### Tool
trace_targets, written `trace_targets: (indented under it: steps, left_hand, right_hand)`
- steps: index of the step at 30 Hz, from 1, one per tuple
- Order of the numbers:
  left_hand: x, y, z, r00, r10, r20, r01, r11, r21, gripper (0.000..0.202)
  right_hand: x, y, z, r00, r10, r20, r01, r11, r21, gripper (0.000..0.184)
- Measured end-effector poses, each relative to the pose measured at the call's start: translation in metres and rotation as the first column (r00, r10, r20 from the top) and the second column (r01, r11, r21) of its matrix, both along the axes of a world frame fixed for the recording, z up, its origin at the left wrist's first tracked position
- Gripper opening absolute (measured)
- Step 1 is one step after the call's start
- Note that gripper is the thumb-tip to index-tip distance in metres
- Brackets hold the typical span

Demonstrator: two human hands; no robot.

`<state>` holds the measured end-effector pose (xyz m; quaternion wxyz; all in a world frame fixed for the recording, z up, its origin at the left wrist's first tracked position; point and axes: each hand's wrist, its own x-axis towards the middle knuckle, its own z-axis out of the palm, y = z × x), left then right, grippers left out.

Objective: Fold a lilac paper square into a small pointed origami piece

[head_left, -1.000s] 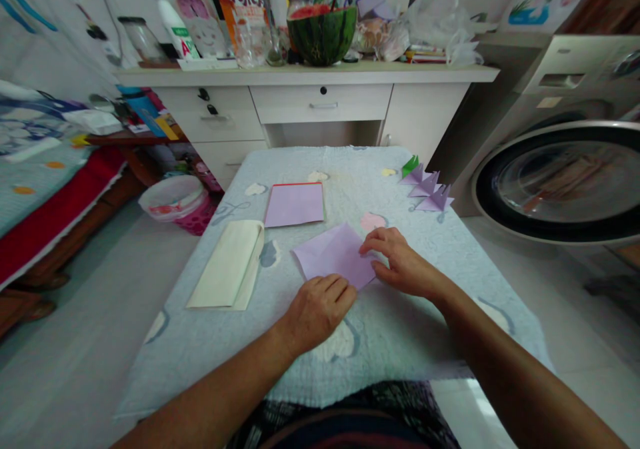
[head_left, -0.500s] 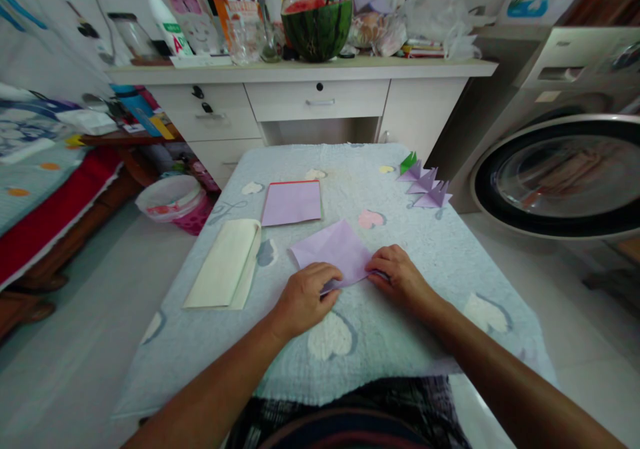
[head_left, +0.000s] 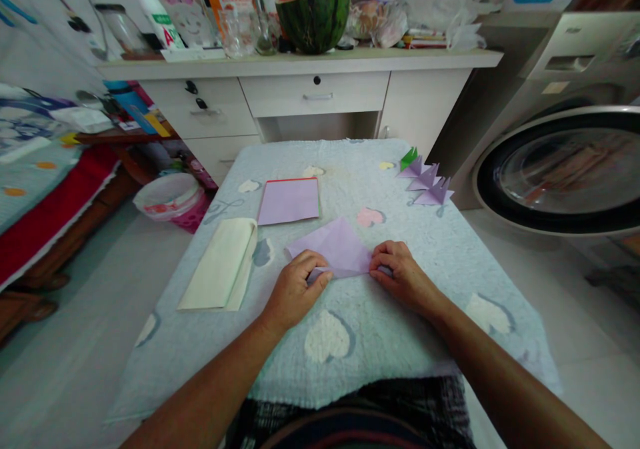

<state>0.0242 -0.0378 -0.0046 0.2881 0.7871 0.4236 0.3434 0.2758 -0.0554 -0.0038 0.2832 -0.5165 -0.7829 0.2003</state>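
Note:
A sheet of purple origami paper [head_left: 340, 246] with crease lines lies on the cloth-covered table in front of me, its near edge folded. My left hand [head_left: 299, 286] pinches that near edge at the left between thumb and fingers. At the right corner, my right hand [head_left: 395, 269] grips the same sheet with curled fingers. Just beyond it is a stack of purple paper squares [head_left: 289, 201] with a red edge showing. To the left lies a folded pale green sheet [head_left: 217, 266]. Folded purple paper pieces [head_left: 427, 181] and a green one [head_left: 409, 158] stand in a row at the far right.
The table [head_left: 400, 342] wears a pale blue cloth with hearts. Behind it stands a white cabinet [head_left: 320, 96] carrying a cut watermelon [head_left: 315, 19], jars and bags. A washing machine [head_left: 555, 162] is at the right, a pink bin [head_left: 175, 199] on the floor at the left.
My left hand has slid slightly left and up along the paper's near edge. My right hand keeps its grip at the right corner. The view has shifted a little.

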Motion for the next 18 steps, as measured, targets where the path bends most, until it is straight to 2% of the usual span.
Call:
trace_targets:
  steps: [6,8,18]
  left_hand:
    - [0.0029,0.0017,-0.0007,0.982,0.174,-0.078,-0.174,0.985,0.011,0.006]
    - [0.0032,0.0029,-0.0021,0.972,0.202,-0.121,-0.200,0.979,0.028,0.007]
    - [0.0054,0.0067,-0.0060,0.929,0.217,-0.299,-0.196,0.976,0.098,0.014]
  right_hand:
    - [-0.0015,0.0002,-0.0003,0.999,-0.040,0.032,0.040,0.999,-0.011,0.010]
    - [-0.0025,0.0003,-0.0008,0.998,-0.053,0.034,0.053,0.999,-0.009,0.010]
    - [-0.0055,0.0001,-0.0023,0.994,-0.090,0.066,0.090,0.996,0.004,0.007]
